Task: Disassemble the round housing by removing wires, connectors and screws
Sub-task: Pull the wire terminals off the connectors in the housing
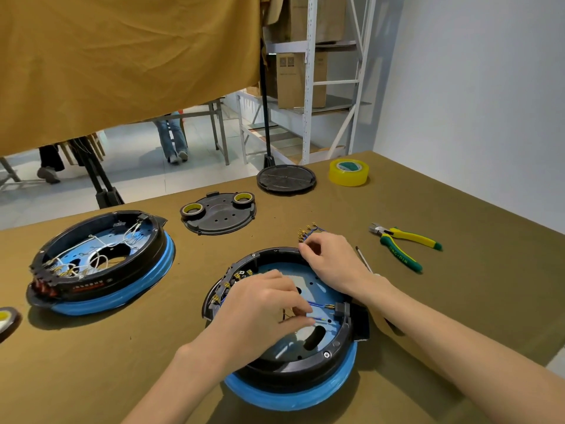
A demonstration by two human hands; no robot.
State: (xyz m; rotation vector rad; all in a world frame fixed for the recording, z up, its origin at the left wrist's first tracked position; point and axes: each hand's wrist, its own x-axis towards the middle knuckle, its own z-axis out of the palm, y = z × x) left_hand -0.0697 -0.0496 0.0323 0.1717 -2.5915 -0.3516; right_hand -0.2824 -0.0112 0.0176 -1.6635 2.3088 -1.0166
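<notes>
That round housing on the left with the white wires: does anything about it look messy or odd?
Yes. The left housing holds a loose tangle of white wires looping across its open inside, unlike the near housing, where only a few blue wires remain. It looks untidy, not broken: nothing seems cracked or spilled.

Black housing point(305, 367), blue band point(293, 396)

I see the housing point(287, 325) nearest me on the table point(458, 301), a second housing point(101, 261) to its left, pliers point(403, 244) to its right, a plate point(218, 214) behind it carrying two tape rolls point(192, 210), and a lid point(286, 179) beyond.
</notes>
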